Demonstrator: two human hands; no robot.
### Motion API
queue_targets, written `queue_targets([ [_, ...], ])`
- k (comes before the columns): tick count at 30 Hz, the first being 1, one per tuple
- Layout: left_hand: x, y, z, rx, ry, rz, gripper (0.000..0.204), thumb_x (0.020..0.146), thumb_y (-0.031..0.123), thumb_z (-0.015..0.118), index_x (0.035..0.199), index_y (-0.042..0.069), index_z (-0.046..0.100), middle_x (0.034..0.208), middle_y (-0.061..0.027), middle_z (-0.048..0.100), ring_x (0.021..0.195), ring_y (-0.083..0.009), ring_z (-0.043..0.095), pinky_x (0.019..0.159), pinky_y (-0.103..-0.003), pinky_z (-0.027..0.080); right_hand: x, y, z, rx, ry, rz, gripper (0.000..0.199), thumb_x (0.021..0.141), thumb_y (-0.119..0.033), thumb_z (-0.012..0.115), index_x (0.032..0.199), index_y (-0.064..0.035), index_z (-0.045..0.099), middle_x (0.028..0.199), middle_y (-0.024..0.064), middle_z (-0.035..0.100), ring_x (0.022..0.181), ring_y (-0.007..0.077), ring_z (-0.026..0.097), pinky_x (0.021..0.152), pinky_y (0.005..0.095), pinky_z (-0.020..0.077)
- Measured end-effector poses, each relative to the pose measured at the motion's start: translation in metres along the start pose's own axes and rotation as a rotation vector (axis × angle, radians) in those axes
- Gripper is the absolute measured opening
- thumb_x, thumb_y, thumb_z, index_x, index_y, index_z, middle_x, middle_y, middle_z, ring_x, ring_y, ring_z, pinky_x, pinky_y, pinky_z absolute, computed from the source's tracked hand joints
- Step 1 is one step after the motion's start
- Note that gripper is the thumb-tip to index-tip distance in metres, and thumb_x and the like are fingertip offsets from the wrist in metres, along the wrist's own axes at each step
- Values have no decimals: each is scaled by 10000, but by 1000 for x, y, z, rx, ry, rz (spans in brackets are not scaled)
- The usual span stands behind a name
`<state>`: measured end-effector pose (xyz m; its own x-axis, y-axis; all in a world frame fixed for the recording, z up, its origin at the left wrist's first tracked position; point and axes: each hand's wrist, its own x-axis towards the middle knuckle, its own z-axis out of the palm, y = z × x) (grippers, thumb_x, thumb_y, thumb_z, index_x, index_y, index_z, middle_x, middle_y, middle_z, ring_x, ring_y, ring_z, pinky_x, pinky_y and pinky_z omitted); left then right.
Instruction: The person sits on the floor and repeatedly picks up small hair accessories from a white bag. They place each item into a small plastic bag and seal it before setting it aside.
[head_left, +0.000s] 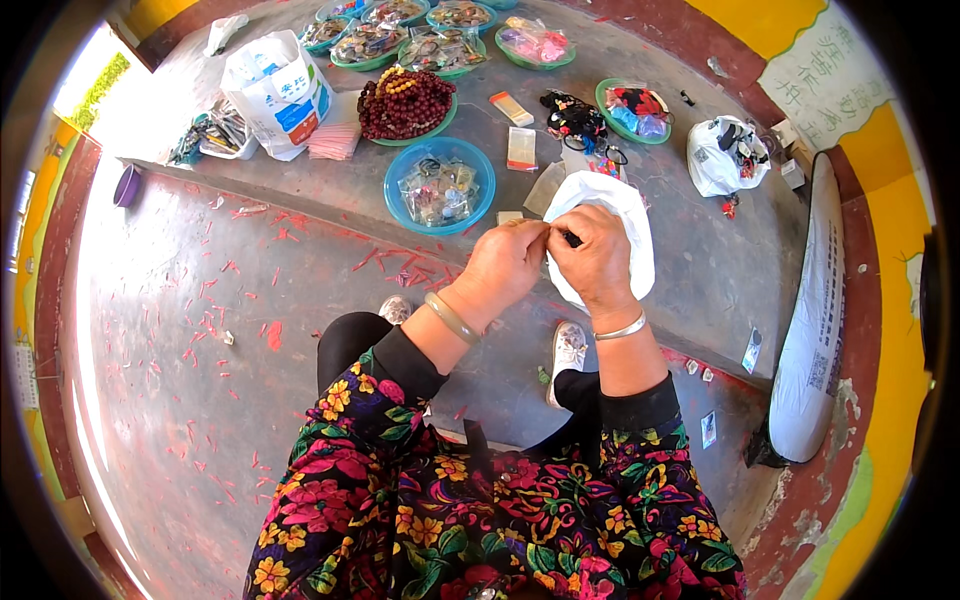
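My left hand (503, 262) is closed in a pinch, its fingertips meeting those of my right hand (597, 262). Whatever the left fingers pinch is too small to make out. A small black item (572, 239) shows between the curled fingers of my right hand; its kind is unclear. Just behind and below the right hand, a white bag (632, 215) stands with its mouth spread. To the left of both hands sits a blue plastic basin (393, 203) holding small clear packets (440, 192).
On the raised step lie a green tray of dark red beads (408, 105), a white carrier bag (277, 92), black cords (573, 118), a tray with red and blue packets (636, 112) and another white bag (716, 165). Several filled trays stand farther back. A long white sack (808, 330) leans at right.
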<state>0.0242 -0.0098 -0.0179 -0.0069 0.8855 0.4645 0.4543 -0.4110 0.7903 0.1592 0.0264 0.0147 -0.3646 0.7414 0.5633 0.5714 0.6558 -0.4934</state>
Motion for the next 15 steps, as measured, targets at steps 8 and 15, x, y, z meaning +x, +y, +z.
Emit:
queue_targets([
  [8,4,-1,-4,-233,-80,-409,198,876,91,527,989,-31,635,816,-103,651,761,-109,607,672,-257,487,1,2,0,239,12,227,23,669,-30,626,680,-32,606,678,78,596,645,217,568,596,310,449],
  [15,15,14,-24,-815,26,-701,231,901,99,494,1012,-72,604,984,-109,635,890,-163,617,814,-262,504,1,12,-8,529,4,539,53,739,-30,616,760,12,640,684,18,601,613,60,521,570,220,421],
])
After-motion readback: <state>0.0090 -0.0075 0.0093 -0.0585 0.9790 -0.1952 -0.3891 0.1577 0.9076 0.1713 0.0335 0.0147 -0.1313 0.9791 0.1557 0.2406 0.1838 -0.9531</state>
